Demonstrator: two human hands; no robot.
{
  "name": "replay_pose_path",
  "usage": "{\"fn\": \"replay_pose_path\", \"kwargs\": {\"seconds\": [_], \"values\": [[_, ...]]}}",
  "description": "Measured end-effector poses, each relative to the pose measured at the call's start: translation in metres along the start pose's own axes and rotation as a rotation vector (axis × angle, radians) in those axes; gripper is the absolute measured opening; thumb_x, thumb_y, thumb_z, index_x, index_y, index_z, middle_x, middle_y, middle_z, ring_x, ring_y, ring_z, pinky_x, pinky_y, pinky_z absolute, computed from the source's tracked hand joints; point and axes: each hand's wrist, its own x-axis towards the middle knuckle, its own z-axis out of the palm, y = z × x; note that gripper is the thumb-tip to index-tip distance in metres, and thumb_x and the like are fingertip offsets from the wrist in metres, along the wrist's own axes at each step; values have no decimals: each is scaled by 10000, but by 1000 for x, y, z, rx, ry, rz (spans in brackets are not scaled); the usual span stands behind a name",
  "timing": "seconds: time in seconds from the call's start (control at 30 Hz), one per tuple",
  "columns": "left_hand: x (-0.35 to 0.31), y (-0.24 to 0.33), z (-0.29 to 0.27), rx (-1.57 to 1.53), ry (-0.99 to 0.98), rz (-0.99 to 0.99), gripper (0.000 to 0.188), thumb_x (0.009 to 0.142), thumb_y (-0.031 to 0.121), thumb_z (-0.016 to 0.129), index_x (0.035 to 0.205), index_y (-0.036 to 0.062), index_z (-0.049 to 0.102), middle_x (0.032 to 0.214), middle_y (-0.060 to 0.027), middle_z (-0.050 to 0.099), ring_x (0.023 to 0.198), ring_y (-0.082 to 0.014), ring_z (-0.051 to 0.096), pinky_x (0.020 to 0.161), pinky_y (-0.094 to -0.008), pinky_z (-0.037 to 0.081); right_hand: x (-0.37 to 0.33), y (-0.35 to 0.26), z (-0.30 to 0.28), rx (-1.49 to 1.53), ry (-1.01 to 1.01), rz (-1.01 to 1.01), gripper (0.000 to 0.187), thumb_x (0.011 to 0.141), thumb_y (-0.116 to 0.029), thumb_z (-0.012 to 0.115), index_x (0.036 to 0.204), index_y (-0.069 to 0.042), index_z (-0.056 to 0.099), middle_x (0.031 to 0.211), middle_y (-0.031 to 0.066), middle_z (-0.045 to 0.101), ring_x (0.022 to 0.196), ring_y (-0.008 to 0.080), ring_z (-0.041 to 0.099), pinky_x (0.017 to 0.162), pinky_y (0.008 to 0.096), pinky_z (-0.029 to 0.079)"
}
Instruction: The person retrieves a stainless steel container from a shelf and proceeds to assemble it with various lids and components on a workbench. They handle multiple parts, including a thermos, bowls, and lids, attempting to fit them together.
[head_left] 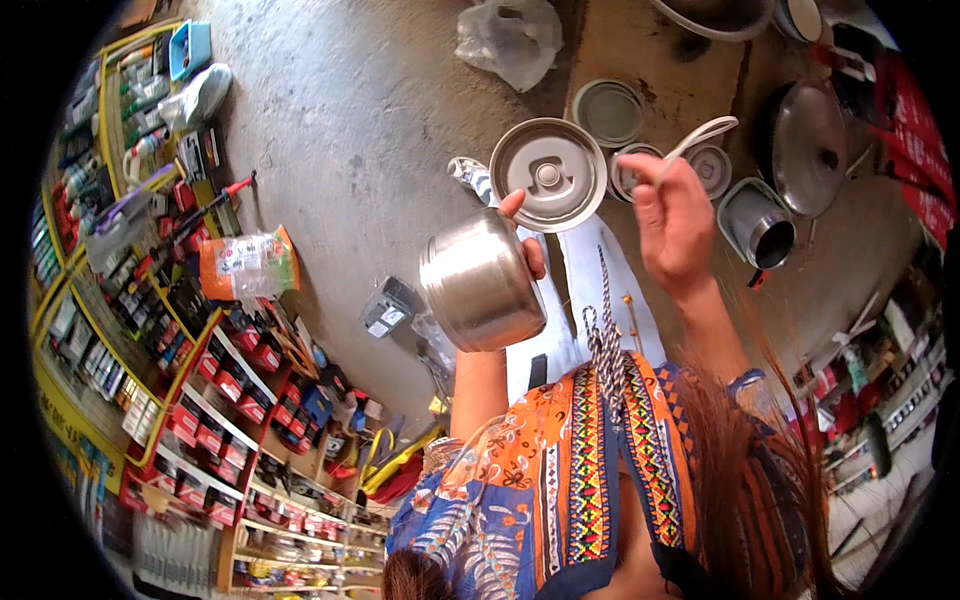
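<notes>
My left hand [528, 250] is wrapped round a shiny stainless steel canister [480, 280], tilted on its side in front of my lap. Just beyond it is a round metal lid [548, 172] with a raised knob in the middle, near my left fingertips. Whether those fingers touch the lid, I cannot tell. My right hand [676, 222] is raised to the right of the lid, its fingers closed on a slim white curved strip [705, 133] that bends at its far end. The strip's lower part is hidden by the fingers.
Past my knees, round lids [609, 112], a steel cup [768, 238] and a large pan lid [808, 150] lie on a brown board [640, 50]. A clear plastic bag [510, 40] is at the far side. Stocked shelves [215, 400] line the left; an orange packet [248, 264] lies beside them.
</notes>
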Motion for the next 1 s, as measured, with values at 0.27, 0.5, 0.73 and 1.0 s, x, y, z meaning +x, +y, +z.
{"fn": "replay_pose_path", "kwargs": {"seconds": [0.27, 0.5, 0.73, 1.0], "values": [[-33, 28, -41, -182, -44, 91, 651, 907, 360, 591, 1392, -29, 397, 1162, -103, 532, 780, -223, 532, 630, -299, 469, 13, -46, 63, -320, -552, -475, 250, 752, -117, 652, 990, -54, 612, 812, 39, 520, 798, 205, 553, 686, 323, 486], [-63, 80, -60, -134, -174, 201, 551, 908, 264, 611, 1358, -9, 447, 1265, -101, 499, 816, -197, 539, 643, -267, 470, 25, -96, 122, -384, -665, -538, 290, 741, -127, 639, 1016, -42, 607, 819, 44, 523, 785, 210, 562, 679, 323, 488], [-88, 144, -52, -171, -151, 300, 492, 898, 244, 613, 1317, 20, 487, 1238, -56, 499, 775, -151, 489, 634, -242, 436, 48, -165, 166, -326, -688, -522, 372, 745, -203, 746, 1072, -72, 626, 930, 54, 557, 839, 225, 551, 723, 351, 474], [-114, 207, -25, -203, -262, 340, 634, 872, 294, 643, 1384, -6, 419, 1246, -53, 514, 862, -182, 501, 722, -294, 440, 67, -193, 212, 431, -517, 454, 591, 827, -115, 709, 1348, -16, 448, 1282, 135, 526, 1167, 230, 537, 983, 355, 465]]}}
